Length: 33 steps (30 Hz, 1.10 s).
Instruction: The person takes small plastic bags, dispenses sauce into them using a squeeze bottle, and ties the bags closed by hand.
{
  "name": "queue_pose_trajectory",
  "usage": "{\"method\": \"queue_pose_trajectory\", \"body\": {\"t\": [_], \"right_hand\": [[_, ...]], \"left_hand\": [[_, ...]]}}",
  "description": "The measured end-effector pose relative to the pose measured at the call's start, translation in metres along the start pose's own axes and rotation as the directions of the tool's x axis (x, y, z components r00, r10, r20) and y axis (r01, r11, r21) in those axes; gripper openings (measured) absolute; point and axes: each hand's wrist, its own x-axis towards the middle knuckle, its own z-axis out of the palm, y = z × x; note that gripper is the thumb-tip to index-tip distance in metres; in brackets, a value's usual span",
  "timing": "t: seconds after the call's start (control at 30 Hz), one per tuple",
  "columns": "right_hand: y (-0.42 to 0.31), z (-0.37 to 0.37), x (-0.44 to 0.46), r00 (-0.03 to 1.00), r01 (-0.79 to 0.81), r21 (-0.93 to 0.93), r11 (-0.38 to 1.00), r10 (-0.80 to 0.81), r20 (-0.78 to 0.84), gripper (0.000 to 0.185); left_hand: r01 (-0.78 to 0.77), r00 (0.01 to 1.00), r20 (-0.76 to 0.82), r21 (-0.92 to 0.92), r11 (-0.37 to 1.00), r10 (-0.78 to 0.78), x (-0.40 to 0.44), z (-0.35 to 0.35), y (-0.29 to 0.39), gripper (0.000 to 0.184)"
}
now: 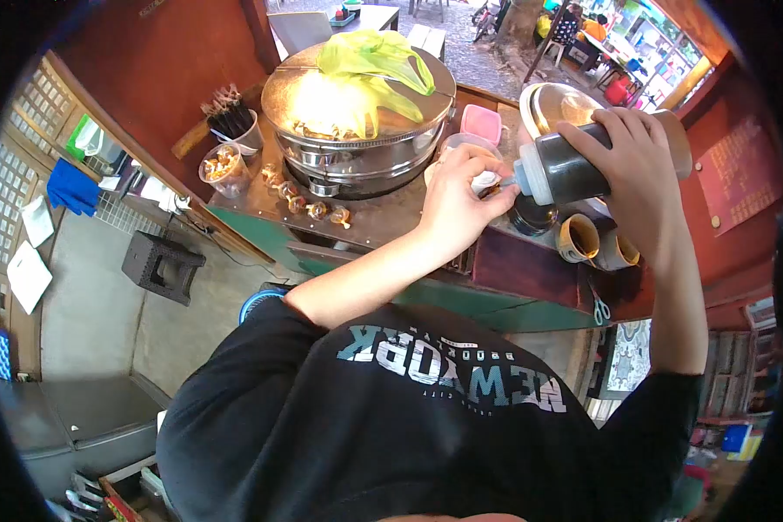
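Note:
My right hand [622, 157] is wrapped around a squeeze bottle [570, 170] of dark sauce, tipped on its side with the nozzle pointing left. Close to that nozzle, my left hand [461, 196] pinches a small white item [485, 182], whose kind I cannot make out. Below the bottle is a dark round jar [532, 216], partly covered by it. Two cups with brown-stained insides, one a near cup [578, 237] and the other a right cup [618, 250], stand below my right hand. Behind my left hand are a clear tub and a pink container [481, 124].
A large steel steamer [357, 161] stands on the counter, a yellow-green plastic bag [378, 65] on its lid. Wrapped balls [317, 210] lie before it, beside a filled plastic cup [224, 170]. Scissors [600, 309] hang at the front edge. A black stool [161, 265] is on the floor.

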Motion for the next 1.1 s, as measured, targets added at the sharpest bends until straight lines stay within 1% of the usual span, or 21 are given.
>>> {"method": "queue_pose_trajectory", "body": {"t": [0.1,0.2,0.3,0.33,0.43,0.47,0.53,0.57,0.63,0.67,0.73,0.77,0.93,0.97,1.07,1.1], "right_hand": [[0.002,-0.001,0.001,1.000,0.004,0.000,1.000,-0.004,0.002,0.054],[0.006,0.000,0.001,1.000,0.002,-0.014,1.000,-0.002,-0.004,0.053],[0.010,0.000,0.002,1.000,0.008,-0.036,0.999,-0.009,-0.005,0.051],[0.013,0.001,0.002,1.000,0.012,-0.041,0.999,-0.012,0.018,0.070],[0.015,0.003,0.002,1.000,0.012,-0.094,0.996,-0.011,0.005,0.073],[0.018,0.003,0.002,1.000,0.017,-0.080,0.997,-0.016,0.018,0.075],[0.015,-0.003,0.004,1.000,0.022,-0.110,0.994,-0.022,-0.003,0.057],[0.014,-0.005,0.005,1.000,0.025,-0.125,0.992,-0.027,-0.014,0.048],[0.014,-0.005,0.005,0.999,0.027,-0.126,0.992,-0.030,-0.018,0.048],[0.014,-0.005,0.005,0.999,0.029,-0.126,0.992,-0.032,-0.021,0.048],[0.016,-0.003,0.003,0.999,0.030,-0.114,0.993,-0.032,-0.014,0.066],[0.016,-0.003,0.002,0.999,0.032,-0.107,0.994,-0.033,-0.010,0.076],[0.017,-0.006,0.002,0.999,0.035,-0.095,0.995,-0.037,-0.018,0.078],[0.017,-0.007,0.002,0.999,0.035,-0.093,0.995,-0.037,-0.021,0.079],[0.014,-0.011,0.004,0.998,0.030,-0.106,0.994,-0.036,-0.057,0.047],[0.014,-0.011,0.004,0.998,0.029,-0.109,0.994,-0.035,-0.057,0.047]], "left_hand": [[-0.005,1.000,0.006,-0.013,1.000,0.005,0.002,0.004,-0.005,0.020],[0.120,0.989,0.102,-0.169,0.978,-0.103,0.008,0.004,-0.009,0.018],[0.232,0.961,0.219,-0.303,0.924,-0.169,0.018,0.004,-0.013,0.017],[0.278,0.939,0.280,-0.275,0.920,-0.200,0.021,0.004,-0.016,0.020],[0.299,0.922,0.336,-0.302,0.905,-0.193,0.028,0.001,-0.021,0.022],[0.388,0.881,0.410,-0.337,0.858,-0.238,0.031,-0.002,-0.020,0.022],[0.560,0.775,0.553,-0.375,0.738,-0.307,0.035,-0.008,-0.016,0.024],[0.557,0.775,0.558,-0.378,0.739,-0.298,0.035,-0.008,-0.017,0.024],[0.552,0.773,0.568,-0.384,0.740,-0.282,0.035,-0.008,-0.020,0.024],[0.524,0.783,0.563,-0.369,0.767,-0.264,0.036,-0.008,-0.020,0.025],[0.466,0.802,0.552,-0.338,0.818,-0.228,0.037,-0.008,-0.021,0.025],[0.487,0.791,0.566,-0.353,0.799,-0.233,0.038,-0.008,-0.021,0.025],[0.585,0.750,0.613,-0.436,0.684,-0.250,0.041,-0.008,-0.017,0.025],[0.592,0.745,0.616,-0.434,0.679,-0.256,0.041,-0.008,-0.016,0.024],[0.610,0.735,0.625,-0.438,0.661,-0.264,0.042,-0.007,-0.016,0.024],[0.612,0.734,0.627,-0.444,0.654,-0.261,0.041,-0.007,-0.017,0.024]]}}
